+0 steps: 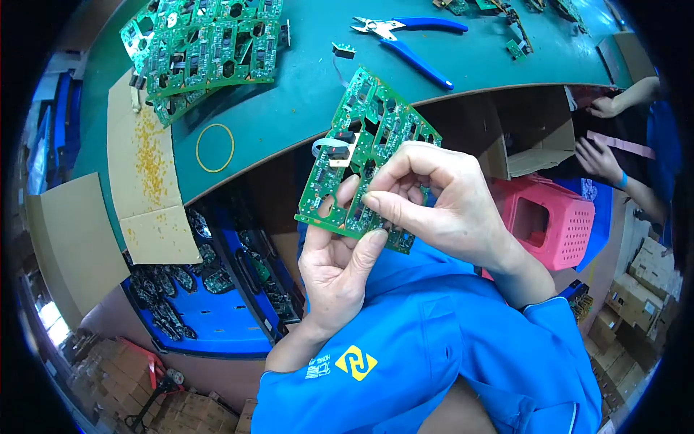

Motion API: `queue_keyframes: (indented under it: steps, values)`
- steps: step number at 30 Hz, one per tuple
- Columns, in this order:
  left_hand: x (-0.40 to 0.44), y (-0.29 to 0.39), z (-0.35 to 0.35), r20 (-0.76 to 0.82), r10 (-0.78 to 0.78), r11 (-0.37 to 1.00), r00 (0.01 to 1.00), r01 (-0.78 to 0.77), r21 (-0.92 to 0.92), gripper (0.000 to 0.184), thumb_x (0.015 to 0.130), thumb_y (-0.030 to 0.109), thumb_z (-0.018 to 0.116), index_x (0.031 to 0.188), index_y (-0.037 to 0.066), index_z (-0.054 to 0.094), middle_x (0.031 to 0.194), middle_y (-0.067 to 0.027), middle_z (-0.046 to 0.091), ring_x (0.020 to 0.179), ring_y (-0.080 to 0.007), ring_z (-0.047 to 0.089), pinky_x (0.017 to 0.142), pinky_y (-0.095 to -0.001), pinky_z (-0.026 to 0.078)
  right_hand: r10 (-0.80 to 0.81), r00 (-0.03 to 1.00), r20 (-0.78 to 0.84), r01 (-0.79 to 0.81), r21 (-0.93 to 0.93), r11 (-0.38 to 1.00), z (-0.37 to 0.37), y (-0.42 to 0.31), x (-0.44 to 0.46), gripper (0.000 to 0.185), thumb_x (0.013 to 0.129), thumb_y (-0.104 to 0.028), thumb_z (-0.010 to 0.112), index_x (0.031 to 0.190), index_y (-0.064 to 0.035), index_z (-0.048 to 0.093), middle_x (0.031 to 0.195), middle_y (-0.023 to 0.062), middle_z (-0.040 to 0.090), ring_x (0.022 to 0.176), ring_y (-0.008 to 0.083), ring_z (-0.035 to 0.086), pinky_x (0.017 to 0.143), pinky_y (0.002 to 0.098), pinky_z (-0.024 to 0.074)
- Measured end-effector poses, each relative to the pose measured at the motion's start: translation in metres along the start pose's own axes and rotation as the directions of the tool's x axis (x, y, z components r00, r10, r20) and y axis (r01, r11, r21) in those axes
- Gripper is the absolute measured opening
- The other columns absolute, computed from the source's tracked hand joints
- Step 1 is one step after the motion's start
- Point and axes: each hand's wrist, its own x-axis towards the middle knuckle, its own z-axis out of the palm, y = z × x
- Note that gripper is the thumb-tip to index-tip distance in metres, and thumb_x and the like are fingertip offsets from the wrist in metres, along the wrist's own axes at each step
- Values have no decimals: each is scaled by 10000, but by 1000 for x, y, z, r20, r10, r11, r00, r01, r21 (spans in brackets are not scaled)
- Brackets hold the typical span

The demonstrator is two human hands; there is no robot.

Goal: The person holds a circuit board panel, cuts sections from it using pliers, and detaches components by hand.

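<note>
A green circuit board panel (325, 184) is held up in front of the table edge, tilted. My left hand (336, 271) grips its lower edge, thumb in front and fingers behind. My right hand (441, 199) is closed in a pinch over the middle of the panel; whatever lies between its thumb and forefinger is too small to make out. A white ribbon cable (323, 147) loops beside a black connector on the panel. Beyond the panel's top corner lies a small green board (344, 50) with a thin wire.
Blue-handled cutters (412, 32) and stacked green panels (217, 50) lie on the green table (289, 101). Cardboard (144, 173) with small yellow bits and a yellow ring (215, 147) are at left. Right: a pink crate (553, 224), an open box (531, 137), another person's hands (603, 155).
</note>
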Motion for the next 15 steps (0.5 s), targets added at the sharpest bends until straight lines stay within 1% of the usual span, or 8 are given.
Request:
queue_keyframes:
  steps: [3, 8, 15]
  values:
    - [0, -1, 0, -12, -3, 1000, 1000, 3, -15, 653, 913, -98, 582, 1486, 47, 303, 1508, -146, 384, 1306, -259, 498, 1121, -382, 412, -31, 1000, 4, 31, -31, 999, 0, 0, 1, 51, 812, 21, 703, 818, -16, 668, 759, 16, 626, 620, 56, 464, 553, 179, 381]
    - [-1, -1, 2, -39, -19, 1000, 999, 18, -18, 652, 914, -104, 576, 1486, 48, 302, 1514, -138, 380, 1308, -257, 495, 1123, -384, 411, -12, 999, 33, 13, -33, 999, -2, -1, 2, 49, 818, 19, 704, 820, -14, 668, 760, 17, 626, 619, 57, 466, 556, 181, 387]
    - [-1, -2, -1, -26, -17, 1000, 1000, 16, -20, 659, 913, -108, 575, 1488, 59, 299, 1529, -135, 364, 1316, -260, 487, 1127, -386, 407, -11, 1000, 25, 12, -34, 999, -2, 0, 2, 50, 817, 20, 703, 815, -14, 667, 757, 16, 622, 618, 59, 464, 556, 182, 386]
